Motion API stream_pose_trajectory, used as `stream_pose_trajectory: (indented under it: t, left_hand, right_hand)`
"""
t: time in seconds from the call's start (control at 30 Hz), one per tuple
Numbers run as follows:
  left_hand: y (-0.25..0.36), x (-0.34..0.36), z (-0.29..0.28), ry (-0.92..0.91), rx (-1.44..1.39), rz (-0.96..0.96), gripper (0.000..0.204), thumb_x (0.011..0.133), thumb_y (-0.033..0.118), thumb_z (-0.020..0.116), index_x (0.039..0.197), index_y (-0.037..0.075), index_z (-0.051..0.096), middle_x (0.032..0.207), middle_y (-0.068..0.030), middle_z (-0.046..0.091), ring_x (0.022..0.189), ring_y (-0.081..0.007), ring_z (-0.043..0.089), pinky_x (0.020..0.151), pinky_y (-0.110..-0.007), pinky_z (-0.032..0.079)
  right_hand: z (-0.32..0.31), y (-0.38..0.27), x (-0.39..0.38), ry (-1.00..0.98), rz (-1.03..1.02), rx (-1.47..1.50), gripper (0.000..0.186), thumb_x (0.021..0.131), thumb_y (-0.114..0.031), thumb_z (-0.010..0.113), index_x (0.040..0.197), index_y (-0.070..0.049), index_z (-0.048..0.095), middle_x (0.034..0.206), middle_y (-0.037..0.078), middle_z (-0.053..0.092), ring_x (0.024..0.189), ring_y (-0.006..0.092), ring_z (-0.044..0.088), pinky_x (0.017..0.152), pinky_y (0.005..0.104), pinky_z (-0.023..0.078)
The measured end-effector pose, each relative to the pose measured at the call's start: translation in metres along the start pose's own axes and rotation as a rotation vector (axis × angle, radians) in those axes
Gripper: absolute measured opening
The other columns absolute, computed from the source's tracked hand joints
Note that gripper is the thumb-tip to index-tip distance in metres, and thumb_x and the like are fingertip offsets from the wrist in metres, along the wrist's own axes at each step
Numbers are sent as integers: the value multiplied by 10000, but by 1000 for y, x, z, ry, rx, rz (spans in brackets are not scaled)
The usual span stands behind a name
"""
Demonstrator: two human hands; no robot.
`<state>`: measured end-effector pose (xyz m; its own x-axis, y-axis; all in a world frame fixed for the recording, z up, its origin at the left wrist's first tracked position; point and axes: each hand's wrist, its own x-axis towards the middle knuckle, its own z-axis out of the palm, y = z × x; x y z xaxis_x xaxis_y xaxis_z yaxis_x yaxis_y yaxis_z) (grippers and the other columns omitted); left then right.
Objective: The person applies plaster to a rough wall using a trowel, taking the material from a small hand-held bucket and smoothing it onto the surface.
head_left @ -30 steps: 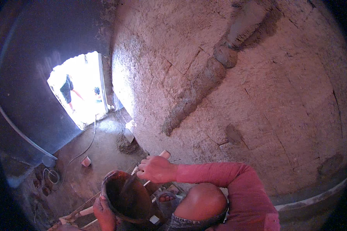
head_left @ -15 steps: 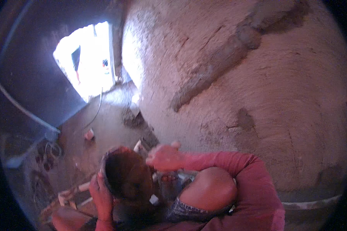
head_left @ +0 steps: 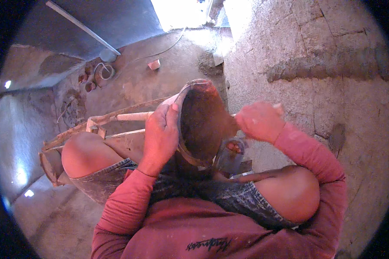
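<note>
A large round vessel (head_left: 203, 125) with a dark face and a pale rim stands tilted between my knees. It looks hollow, though its inside is too dark to tell. My left hand (head_left: 162, 134) grips its left side, thumb at the rim and fingers wrapped round the outside. Beside its right edge is my right hand (head_left: 260, 121), a blurred fist around a short pale-ended handle (head_left: 278, 106). The handle's far end points at the vessel and cannot be made out. Below that hand, a clear container (head_left: 230, 155) has reddish things in it.
A wooden frame (head_left: 134, 116) stands to the left beside my knee. On the floor beyond lie a small reddish block (head_left: 154, 64), a thin cable (head_left: 162, 49) and a coiled hose (head_left: 103, 71). A rough wall (head_left: 298, 39) rises at the right; bright light enters at the top.
The view has tilted down and swung, so the vessel and both hands appear higher. My left hand still holds the vessel; my right hand remains close to its right edge.
</note>
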<state>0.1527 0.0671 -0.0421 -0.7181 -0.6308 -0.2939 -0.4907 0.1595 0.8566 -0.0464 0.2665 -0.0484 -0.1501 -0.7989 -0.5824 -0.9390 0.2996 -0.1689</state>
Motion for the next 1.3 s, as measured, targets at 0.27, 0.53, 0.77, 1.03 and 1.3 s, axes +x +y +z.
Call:
stream_pose_trajectory:
  t: [0.27, 0.53, 0.77, 1.03, 1.3]
  left_hand:
    - [-14, -8, -3, 4, 44, 6, 410, 1073, 329, 486, 1091, -33, 677, 930, -226, 689, 873, -287, 651, 832, -412, 494]
    - [-10, -10, -3, 39, 71, 101, 378, 1058, 258, 509, 865, -61, 571, 803, -312, 560, 732, -487, 524, 687, -495, 444]
    - [-24, -6, -10, 78, 82, 66, 348, 1055, 260, 505, 981, -51, 641, 838, -300, 615, 778, -459, 603, 720, -486, 473]
    - [-20, 0, -4, 49, 84, -7, 395, 1063, 309, 510, 1036, -54, 663, 897, -223, 679, 845, -323, 632, 823, -413, 490]
    - [-44, -8, -16, 155, 59, 115, 379, 1065, 285, 436, 1043, -1, 683, 984, -228, 679, 964, -418, 645, 901, -486, 502]
  right_hand:
    - [33, -6, -13, 559, -109, 26, 126, 770, -182, 664, 766, -104, 565, 824, 100, 632, 813, 301, 656, 675, 452, 510]
    - [7, 1, 5, 438, 50, -238, 81, 741, -195, 665, 781, -126, 684, 770, 109, 659, 754, 293, 684, 634, 441, 522]
    - [21, -20, -2, -116, -100, 107, 224, 820, -283, 675, 783, -63, 699, 806, 169, 695, 780, 370, 707, 691, 517, 553]
    - [63, -2, -31, 278, -59, 431, 254, 870, -263, 695, 761, -50, 610, 753, 194, 625, 730, 433, 621, 650, 532, 474]
    - [44, -16, -11, 246, 7, 460, 283, 906, -303, 691, 824, -35, 652, 762, 224, 632, 716, 445, 614, 624, 508, 470]
